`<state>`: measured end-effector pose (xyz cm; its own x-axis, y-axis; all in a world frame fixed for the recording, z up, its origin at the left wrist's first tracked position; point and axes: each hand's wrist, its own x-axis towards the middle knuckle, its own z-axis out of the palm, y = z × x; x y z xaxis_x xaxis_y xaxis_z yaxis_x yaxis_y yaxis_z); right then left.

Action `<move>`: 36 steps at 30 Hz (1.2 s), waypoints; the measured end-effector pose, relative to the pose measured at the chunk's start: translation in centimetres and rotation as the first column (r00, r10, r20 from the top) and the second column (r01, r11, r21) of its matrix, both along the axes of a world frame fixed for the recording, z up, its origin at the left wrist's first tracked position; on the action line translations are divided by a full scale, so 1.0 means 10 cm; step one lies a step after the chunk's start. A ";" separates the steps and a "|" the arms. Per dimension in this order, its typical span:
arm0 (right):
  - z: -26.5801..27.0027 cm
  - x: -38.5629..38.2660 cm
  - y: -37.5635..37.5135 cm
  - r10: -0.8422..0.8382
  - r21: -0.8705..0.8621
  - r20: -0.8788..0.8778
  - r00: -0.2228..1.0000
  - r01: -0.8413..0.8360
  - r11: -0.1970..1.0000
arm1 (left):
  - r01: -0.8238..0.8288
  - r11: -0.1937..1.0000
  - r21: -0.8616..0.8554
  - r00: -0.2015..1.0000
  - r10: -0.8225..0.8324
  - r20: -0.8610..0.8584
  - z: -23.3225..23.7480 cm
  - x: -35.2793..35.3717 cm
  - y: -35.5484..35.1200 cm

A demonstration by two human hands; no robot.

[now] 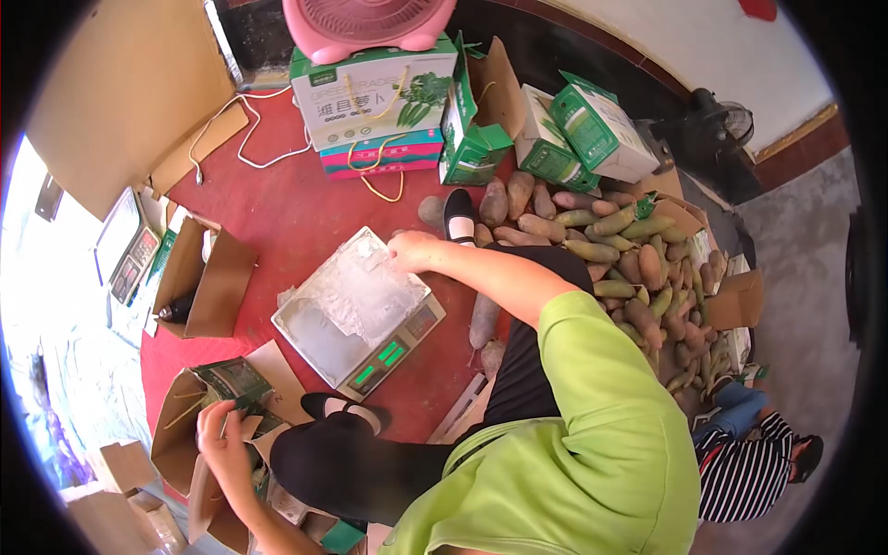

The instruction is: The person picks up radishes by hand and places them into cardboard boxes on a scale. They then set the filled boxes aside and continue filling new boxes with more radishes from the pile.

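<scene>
While the scale's [324, 344] display [379, 363] glows green: digits too small to read; scale rests on red floor [277, 203] nr view ctr & serves as clock ctr for all bearings below.
R hand [410, 252]: approx. 1-2 o'c, fingers bent over plate's far corner, beside ragged white layer [361, 287]; pinching or merely touching, cannot tell.
L hand [220, 442]: 7-8 o'c, fingers loosely bent over brown carton [176, 444], nr green pack [231, 379]; holding anything or not, cannot tell.
Plate handling (judged): light fingertips best, no downward push, since pressure would load the reading; any lift of layer best from its edge, w/ layer kept inside rim.
Carton handling (judged): flaps spread wide, wrist straight, so fingers don't snag.
Scale edges: near shoe [319, 404] just beside at 6 o'c; far shoe [458, 208] past R hand at 1-2 o'c; long root [483, 319] close at 3 o'c, root pile [651, 266] beyond.
Floor room: widest red stretch at 10-12 o'c, bounded by white cable [198, 174] at 10-11 o'c, printed carton [324, 116] at 12, upright box [222, 287] at 9; tightest side 1-3 o'c.
</scene>
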<state>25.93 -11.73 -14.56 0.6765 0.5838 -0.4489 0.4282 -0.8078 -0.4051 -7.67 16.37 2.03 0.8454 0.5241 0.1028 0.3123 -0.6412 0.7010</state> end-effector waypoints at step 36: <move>0.83 1.67 -4.14 -0.536 0.057 0.720 0.440 0.732 0.679 | 0.437 0.879 0.190 0.717 -0.213 -0.664 -0.55 1.01 -1.49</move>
